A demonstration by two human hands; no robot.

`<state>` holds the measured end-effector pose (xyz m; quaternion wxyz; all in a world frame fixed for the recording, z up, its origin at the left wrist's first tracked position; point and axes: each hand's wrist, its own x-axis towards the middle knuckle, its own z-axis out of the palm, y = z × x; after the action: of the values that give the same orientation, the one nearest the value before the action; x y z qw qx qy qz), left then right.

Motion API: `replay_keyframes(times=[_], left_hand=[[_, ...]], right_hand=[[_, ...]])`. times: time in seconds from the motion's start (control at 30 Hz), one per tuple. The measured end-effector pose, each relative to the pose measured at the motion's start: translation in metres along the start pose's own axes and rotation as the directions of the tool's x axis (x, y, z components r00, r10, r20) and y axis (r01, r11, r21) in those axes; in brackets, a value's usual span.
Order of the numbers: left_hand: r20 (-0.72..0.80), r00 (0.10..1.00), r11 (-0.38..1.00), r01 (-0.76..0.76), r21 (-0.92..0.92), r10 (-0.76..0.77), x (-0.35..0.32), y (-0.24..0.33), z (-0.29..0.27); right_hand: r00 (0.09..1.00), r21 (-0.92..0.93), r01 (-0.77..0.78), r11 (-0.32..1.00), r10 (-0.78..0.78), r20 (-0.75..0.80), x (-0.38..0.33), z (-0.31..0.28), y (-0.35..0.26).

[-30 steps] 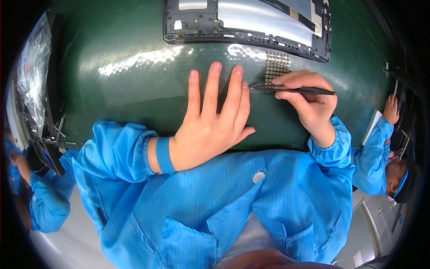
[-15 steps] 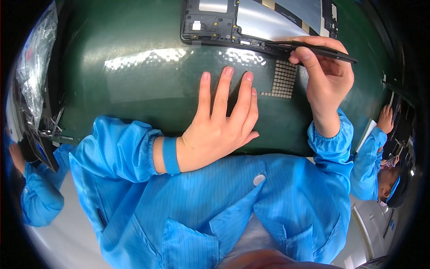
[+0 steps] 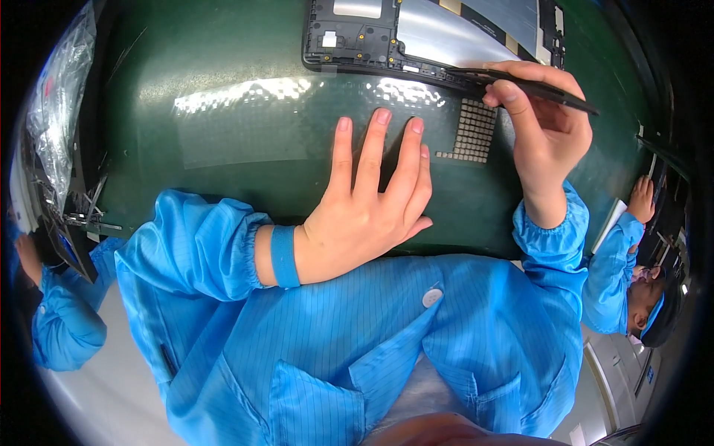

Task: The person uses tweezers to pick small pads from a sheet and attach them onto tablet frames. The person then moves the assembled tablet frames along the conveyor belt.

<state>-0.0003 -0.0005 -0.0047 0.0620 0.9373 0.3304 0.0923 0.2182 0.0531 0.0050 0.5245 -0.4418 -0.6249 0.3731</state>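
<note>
My right hand (image 3: 547,111) pinches black tweezers (image 3: 554,91). Their tips reach the near edge of a black-framed device housing (image 3: 349,56) with a silvery panel (image 3: 446,37); whether the tips grip a part there is too small to tell. Just below the right fingertips lies a grid of small square pieces (image 3: 474,134) on a clear sheet, its lower row running out to the left. My left hand (image 3: 364,201) rests palm down with fingers spread on the green table, left of the grid and holding nothing. A blue band (image 3: 284,256) circles the left wrist.
The green table mat (image 3: 149,134) carries a large clear sheet (image 3: 245,134) left of my left hand. Clear plastic bags (image 3: 63,111) lie at the far left edge. Co-workers' blue sleeves show at the left (image 3: 67,327) and right (image 3: 610,275).
The tweezers' rear end has dipped slightly, and the right hand has shifted a touch right. The left hand stays nearly in place. The whole view has drifted a little.
</note>
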Motion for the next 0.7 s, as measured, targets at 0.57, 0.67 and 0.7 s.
replay_keyframes(times=[0.57, 0.67, 0.7], left_hand=[[0.037, 0.997, 0.998, -0.064, 0.020, 0.063, 0.005, -0.002, -0.004], [0.041, 0.997, 0.997, -0.072, 0.031, 0.071, 0.006, -0.002, -0.005], [0.053, 0.996, 0.997, -0.071, 0.035, 0.069, 0.006, -0.002, -0.006]], right_hand=[[0.931, 0.159, -0.361, 0.919, 0.365, 0.007, -0.065, -0.004, -0.017], [0.926, 0.150, -0.375, 0.915, 0.377, 0.016, -0.065, -0.005, -0.015], [0.933, 0.120, -0.359, 0.926, 0.360, 0.014, -0.064, -0.005, -0.015]])
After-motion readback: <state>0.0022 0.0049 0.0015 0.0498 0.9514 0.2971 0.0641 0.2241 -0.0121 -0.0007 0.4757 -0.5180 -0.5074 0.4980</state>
